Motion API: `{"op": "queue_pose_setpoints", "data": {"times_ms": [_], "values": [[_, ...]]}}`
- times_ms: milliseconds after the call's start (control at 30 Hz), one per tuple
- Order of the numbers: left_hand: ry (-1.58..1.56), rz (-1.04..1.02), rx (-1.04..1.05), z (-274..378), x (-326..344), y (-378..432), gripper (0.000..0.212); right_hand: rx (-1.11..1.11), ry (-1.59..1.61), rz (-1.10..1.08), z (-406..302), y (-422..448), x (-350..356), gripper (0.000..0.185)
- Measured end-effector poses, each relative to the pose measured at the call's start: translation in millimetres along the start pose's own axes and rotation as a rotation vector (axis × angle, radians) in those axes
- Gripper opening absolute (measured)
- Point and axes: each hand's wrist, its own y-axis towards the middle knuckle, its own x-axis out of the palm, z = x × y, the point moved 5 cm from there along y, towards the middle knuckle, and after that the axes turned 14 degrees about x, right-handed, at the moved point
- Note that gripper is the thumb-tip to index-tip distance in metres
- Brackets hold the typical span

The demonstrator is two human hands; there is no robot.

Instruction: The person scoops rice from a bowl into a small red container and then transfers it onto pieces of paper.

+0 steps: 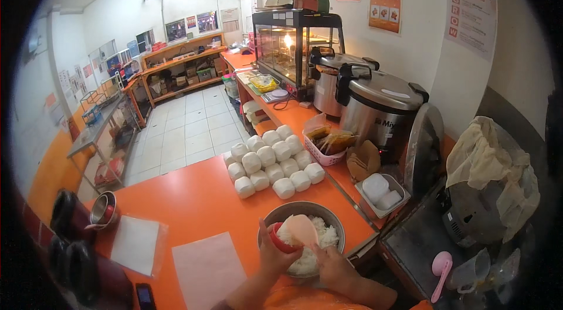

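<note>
My left hand (276, 257) holds a small red cup (281, 242) tilted over the near left part of a round metal bowl (338, 217). White cooked rice (327, 235) lies in the bowl. In my right hand (336, 266) is the handle of a pale pink rice paddle (302, 227), its blade over the cup's mouth, partly hiding it and the rice at it. Beyond the bowl, many white wrapped bundles (265, 156) are stacked on the orange table. To the left of my hands lies a sheet of pale paper (209, 270).
More paper in clear plastic (135, 244), metal bowls (103, 209) and a phone (144, 296) lie on the orange table's left side. Large rice cookers (378, 112), a pink basket (327, 158) and a metal tray (387, 211) stand at the right. A pink ladle (441, 266) rests on the dark counter.
</note>
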Motion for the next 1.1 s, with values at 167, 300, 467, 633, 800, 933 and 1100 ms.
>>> {"op": "queue_pose_setpoints", "data": {"times_ms": [167,300,467,633,800,933,1100], "values": [[-0.059,-0.010,-0.009,4,2,-3,0.127,0.002,-0.224,-0.112,6,2,7,0.054],[-0.098,-0.011,0.044,5,4,-3,0.127,0.063,-0.146,-0.252,13,11,2,0.054],[-0.113,0.062,0.160,3,-4,-8,0.125,-0.087,0.248,-0.510,-7,11,-65,0.052],[-0.193,0.010,0.182,7,-3,-5,0.122,0.084,0.016,-0.514,31,34,-23,0.043],[-0.170,0.143,0.060,-9,-10,-9,0.121,0.018,-0.111,-0.433,-36,6,-18,0.052],[-0.181,0.289,-0.065,-19,-31,2,0.120,0.143,-0.114,-0.338,8,46,-35,0.039],[-0.188,0.301,-0.048,-24,-20,-5,0.120,0.314,-0.525,-0.537,7,61,23,0.031]]}}
